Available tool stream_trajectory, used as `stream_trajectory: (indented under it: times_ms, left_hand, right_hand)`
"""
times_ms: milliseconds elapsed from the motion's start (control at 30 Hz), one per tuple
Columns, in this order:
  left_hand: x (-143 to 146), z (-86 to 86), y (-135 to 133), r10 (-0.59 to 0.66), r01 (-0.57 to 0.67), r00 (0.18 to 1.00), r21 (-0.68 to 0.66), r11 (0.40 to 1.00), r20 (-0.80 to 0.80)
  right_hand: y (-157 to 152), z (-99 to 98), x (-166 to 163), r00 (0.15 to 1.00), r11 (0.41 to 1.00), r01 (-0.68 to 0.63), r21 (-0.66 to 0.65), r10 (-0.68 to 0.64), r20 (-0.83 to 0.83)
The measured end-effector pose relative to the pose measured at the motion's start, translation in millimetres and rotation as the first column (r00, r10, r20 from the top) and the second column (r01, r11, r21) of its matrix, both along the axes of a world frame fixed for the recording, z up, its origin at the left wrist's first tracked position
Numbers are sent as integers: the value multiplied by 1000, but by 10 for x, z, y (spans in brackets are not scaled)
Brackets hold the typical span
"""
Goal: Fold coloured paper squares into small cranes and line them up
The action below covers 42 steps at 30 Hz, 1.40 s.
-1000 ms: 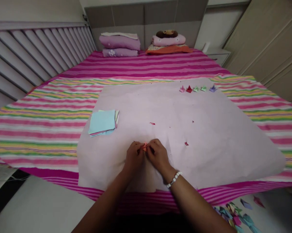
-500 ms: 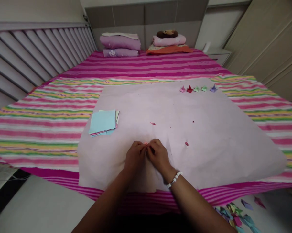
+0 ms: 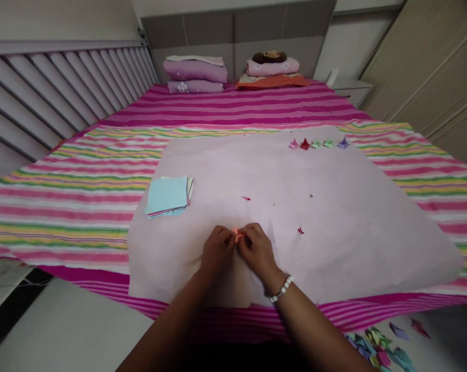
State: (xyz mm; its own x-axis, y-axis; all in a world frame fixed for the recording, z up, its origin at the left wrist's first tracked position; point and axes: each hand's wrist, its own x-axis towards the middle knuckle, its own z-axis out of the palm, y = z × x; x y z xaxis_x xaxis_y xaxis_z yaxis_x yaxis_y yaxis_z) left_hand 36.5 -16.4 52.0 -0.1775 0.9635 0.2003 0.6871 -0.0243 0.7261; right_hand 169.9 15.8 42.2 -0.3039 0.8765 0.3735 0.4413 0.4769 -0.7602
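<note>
small coral-orange folded paper piece [image 3: 237,234], uneven pointed outline, pinched by fingers of left hand [image 3: 217,250] and right hand [image 3: 259,251]

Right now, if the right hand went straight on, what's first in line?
The right hand would first meet the orange paper it holds, then probably the left hand; depth is unclear.

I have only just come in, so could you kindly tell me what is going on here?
A person's left hand and right hand hold a small orange-pink paper piece between their fingertips, over a large pale sheet on a bed. A stack of paper squares, light blue on top, lies to the left on the sheet. Five small folded figures sit in a row at its far right.
</note>
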Motion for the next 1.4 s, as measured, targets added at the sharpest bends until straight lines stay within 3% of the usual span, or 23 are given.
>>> stream_trajectory:
  times_ms: [267,600,1000,1233,1400]
  left_hand:
    - [-23,-61,25,73,-73,997,43,996,9]
    - [-28,-61,44,61,-62,998,34,997,23]
    - [-47,-67,63,9,-11,999,38,999,50]
    - [-58,-92,132,-17,14,999,59,998,45]
    - [-60,-91,125,19,-23,999,84,996,44]
  right_hand:
    - [7,-1,8,1000,1000,-18,9,17,8]
    - [20,42,102,996,996,-91,23,91,-10]
    - [147,101,230,925,958,-246,150,186,330]
    - [157,131,216,883,938,-317,143,237,405]
    - [163,132,209,897,949,-285,133,215,386]
